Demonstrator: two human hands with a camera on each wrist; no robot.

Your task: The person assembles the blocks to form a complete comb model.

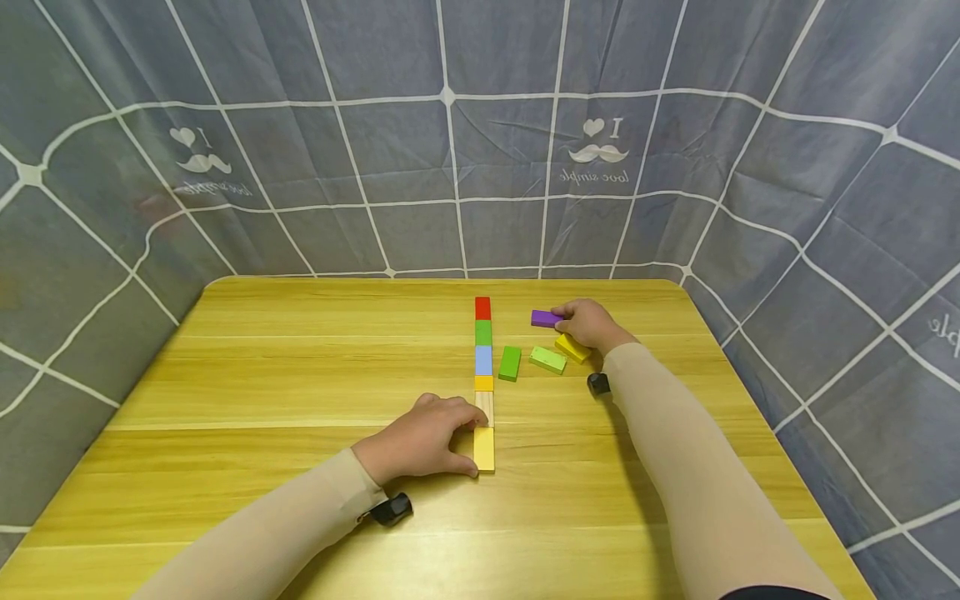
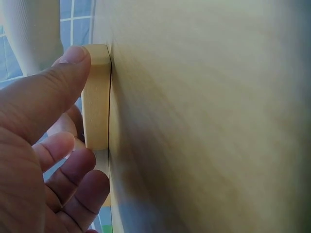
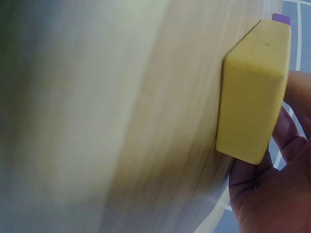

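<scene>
A straight row of blocks runs up the table: red block (image 1: 483,308), green block (image 1: 483,333), light blue block (image 1: 483,360), orange block (image 1: 483,383), plain wood block (image 1: 486,408) and pale yellow block (image 1: 484,450) nearest. My left hand (image 1: 423,437) lies along the row's left side, thumb at the near end of the pale yellow block (image 2: 97,102) and fingers by its far end, gripping it lengthwise. Farther off, my right hand (image 1: 591,323) pinches the right end of a purple block (image 1: 543,318). A yellow block (image 3: 250,92) lies just below that hand.
Between the row and the right hand lie a green block (image 1: 510,363) and a lime green block (image 1: 548,360). The wooden table (image 1: 262,392) ends at a grey checked curtain (image 1: 405,167), which hangs behind it and along both sides.
</scene>
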